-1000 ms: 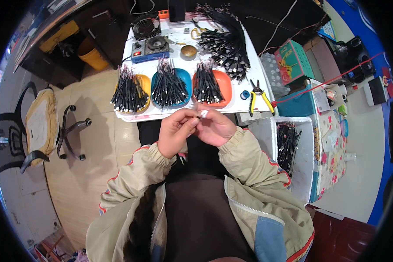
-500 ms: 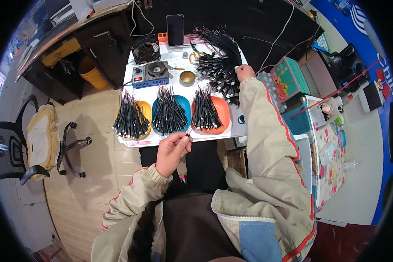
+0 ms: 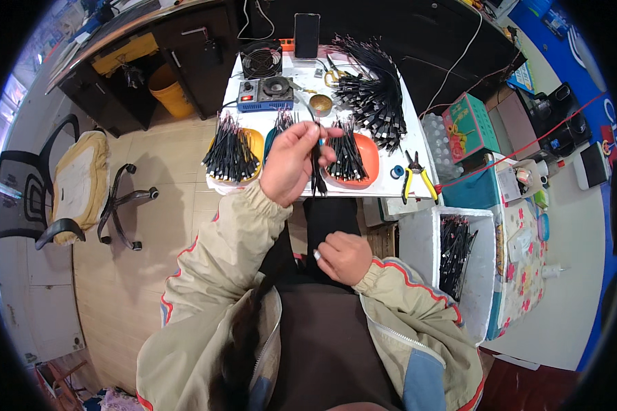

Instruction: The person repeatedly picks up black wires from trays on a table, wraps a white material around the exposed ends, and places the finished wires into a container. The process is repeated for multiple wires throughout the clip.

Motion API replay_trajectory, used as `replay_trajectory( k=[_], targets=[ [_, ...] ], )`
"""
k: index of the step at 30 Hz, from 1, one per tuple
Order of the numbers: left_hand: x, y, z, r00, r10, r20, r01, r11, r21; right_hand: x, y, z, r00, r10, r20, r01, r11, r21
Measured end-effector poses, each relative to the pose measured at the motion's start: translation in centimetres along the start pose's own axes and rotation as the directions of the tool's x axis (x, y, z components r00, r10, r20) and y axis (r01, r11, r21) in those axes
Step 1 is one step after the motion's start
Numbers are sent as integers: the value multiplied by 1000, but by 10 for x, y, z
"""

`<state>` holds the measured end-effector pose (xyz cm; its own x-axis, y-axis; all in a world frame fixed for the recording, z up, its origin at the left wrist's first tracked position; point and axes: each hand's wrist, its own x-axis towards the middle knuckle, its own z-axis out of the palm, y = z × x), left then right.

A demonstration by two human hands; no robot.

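In the head view, my left hand (image 3: 291, 161) is raised over the front edge of the table, thumb and fingers pinched on a black cable (image 3: 317, 179). The cable's dark lower end hangs down between the blue tray (image 3: 271, 142) and the orange tray (image 3: 370, 163). My right hand (image 3: 344, 257) rests low over my lap with its fingers curled. A small white spot shows at its fingers; whether it holds anything is hidden. Cut cables with pink wire ends fill the blue tray, the orange tray and a yellow tray (image 3: 256, 145). My left hand covers much of the blue one.
At the table's back right lies a large bundle of black cables (image 3: 373, 103). A blue heating device (image 3: 266, 94), fan (image 3: 261, 61), small round tin (image 3: 320, 105) and upright phone (image 3: 306, 35) stand behind the trays. Yellow-handled wire strippers (image 3: 417, 179) lie front right, above a white foam box (image 3: 483, 274) of cables.
My right hand has left the cable bundle and come back to my lap, uncovering the wire strippers and foam box. My left hand has risen over the trays. The view has shifted slightly.
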<state>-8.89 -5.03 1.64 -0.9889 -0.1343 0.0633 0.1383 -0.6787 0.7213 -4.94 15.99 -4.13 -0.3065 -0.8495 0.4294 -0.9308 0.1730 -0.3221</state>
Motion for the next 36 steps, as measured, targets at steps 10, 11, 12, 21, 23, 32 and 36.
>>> replay_trajectory(
  k=[10,11,12,21,23,32,36],
  targets=[
    [-92,11,20,926,164,341,-216,969,122,10,27,-43,912,405,70,-353,684,639],
    [-100,9,21,919,135,371,-196,972,132,24,28,-52,857,502,118,-382,464,799],
    [-106,8,22,917,119,382,-188,971,150,36,29,-66,848,508,152,-374,370,850],
    [-126,13,21,952,63,300,-173,918,357,88,-7,-79,893,446,-57,-81,285,955],
    [-125,11,23,968,183,173,-231,918,323,87,-10,-78,928,339,-157,-33,492,870],
    [-117,12,35,998,46,-33,-39,981,192,83,-13,-69,926,285,-248,-35,719,694],
    [-117,7,36,992,119,-49,-108,976,187,76,-12,-60,883,443,-156,-73,457,886]
  ],
)
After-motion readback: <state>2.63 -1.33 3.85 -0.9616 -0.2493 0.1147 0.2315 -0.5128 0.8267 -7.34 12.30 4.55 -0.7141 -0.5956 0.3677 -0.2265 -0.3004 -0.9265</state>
